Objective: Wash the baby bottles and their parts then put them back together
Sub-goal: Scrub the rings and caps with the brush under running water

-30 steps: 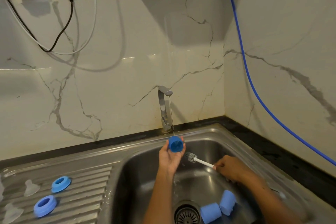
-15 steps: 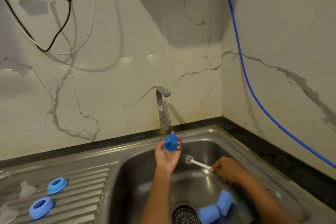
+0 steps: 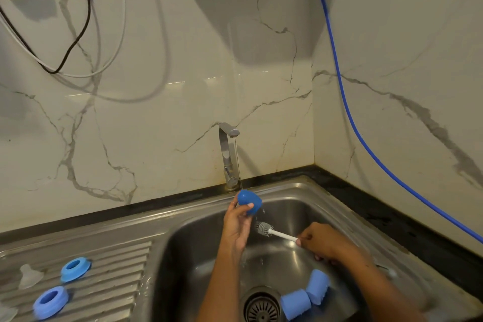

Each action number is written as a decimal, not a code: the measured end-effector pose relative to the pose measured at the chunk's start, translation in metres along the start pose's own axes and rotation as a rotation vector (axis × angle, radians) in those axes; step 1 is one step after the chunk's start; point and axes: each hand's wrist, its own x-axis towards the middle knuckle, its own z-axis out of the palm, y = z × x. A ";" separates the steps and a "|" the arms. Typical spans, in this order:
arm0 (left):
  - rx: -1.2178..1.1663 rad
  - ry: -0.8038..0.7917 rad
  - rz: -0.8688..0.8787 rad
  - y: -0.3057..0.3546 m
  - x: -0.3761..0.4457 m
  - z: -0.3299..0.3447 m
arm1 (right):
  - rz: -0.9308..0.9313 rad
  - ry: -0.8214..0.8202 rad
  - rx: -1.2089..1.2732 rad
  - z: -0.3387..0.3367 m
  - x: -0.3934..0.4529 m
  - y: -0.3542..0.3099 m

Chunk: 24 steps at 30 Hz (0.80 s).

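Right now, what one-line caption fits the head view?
Left hand holds a blue cap under the tap's thin stream; right hand holds a small brush over the sink.

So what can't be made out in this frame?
Head view only:
- Blue cap: its inside faces away, and the left hand covers part of it.
- Brush: the handle end is hidden inside the right hand.
- Clear teat: cut off by the left edge.
- Drain: cut off by the bottom edge.
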 end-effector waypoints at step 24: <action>0.305 0.262 -0.094 0.010 -0.025 0.003 | -0.081 -0.047 -0.001 0.004 -0.011 -0.013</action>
